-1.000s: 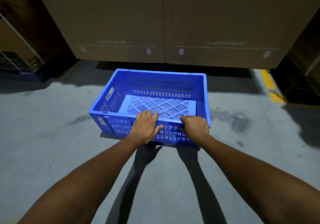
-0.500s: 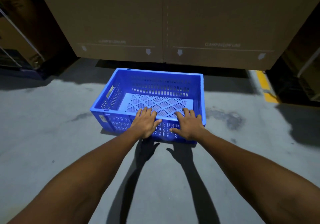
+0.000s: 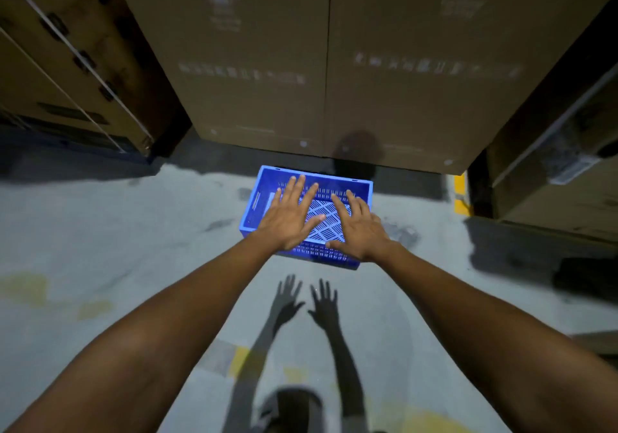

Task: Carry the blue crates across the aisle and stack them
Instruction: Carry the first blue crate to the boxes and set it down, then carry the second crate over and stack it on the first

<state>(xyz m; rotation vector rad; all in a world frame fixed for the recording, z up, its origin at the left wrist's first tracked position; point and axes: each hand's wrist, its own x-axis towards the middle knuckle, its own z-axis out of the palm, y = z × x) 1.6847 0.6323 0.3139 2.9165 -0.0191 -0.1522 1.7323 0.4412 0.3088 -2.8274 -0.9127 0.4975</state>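
Left hand (image 3: 289,217), right hand (image 3: 359,228) now up off blue crate (image 3: 257,198)

So from my seat: the crate (image 3: 355,188) sits on the floor (image 3: 117,232), right up against two big cartons (image 3: 250,65) standing side by side behind it. My left hand (image 3: 291,218) is over its left half and my right hand (image 3: 359,232) over its right, just beside each other. More boxes (image 3: 67,65) stand off to the left, and another stack (image 3: 551,182) to the right.
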